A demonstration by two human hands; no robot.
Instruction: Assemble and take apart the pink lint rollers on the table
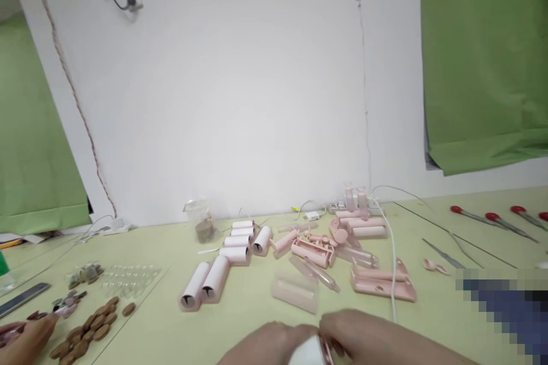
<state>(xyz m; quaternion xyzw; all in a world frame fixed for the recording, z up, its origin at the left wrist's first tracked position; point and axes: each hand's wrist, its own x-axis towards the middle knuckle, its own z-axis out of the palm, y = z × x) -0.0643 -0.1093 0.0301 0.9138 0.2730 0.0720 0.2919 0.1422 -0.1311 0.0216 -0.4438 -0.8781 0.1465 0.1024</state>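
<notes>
At the bottom edge, my left hand [269, 342] and my right hand [359, 333] are closed together on a pink case with a white wrap [308, 352]. Most of that case lies below the frame or behind my fingers. Just beyond my hands is a translucent pale pink cover [295, 292]. Two white-wrapped pink cylinders [215, 279] with dark end markings lie farther left, with several more behind them. To the right sits an open pink shell [383, 284]. Loose pink parts [314, 251] and clear tube-like covers [321, 274] are heaped between.
A white cable [393, 274] crosses the table at right. Red-handled tools [499, 221], thin tweezers [443, 254] and a clear cup [203, 228] lie farther off. At lower left, another person's hand [36, 333] is beside brown discs [88, 331] and a phone [23, 299].
</notes>
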